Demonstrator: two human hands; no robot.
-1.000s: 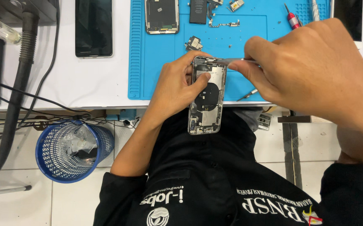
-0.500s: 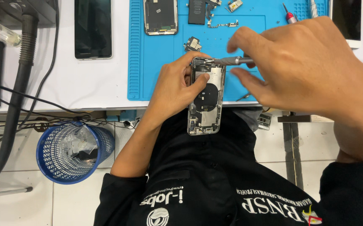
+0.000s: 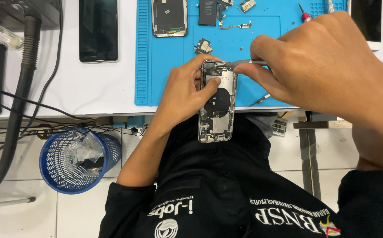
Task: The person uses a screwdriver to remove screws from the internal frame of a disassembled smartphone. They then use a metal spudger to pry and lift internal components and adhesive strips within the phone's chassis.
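Over the table's [image 3: 90, 88] near edge the left hand [image 3: 184, 94] is clamped around an opened phone housing [image 3: 217, 108]; the right hand [image 3: 328, 66] pinches tweezers [image 3: 244, 63] at its top end. Screen, battery and small parts already lie at 12 o'clock on the blue mat [image 3: 165, 75] — inner parts remain. Blue wastebasket [image 3: 79, 161] at 8 o'clock, on tiled floor.

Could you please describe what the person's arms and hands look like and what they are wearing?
Both hands are bare, with no gloves, rings or watch in view. The left hand shows a bare forearm up to a black sleeve. The right hand also meets a black sleeve.
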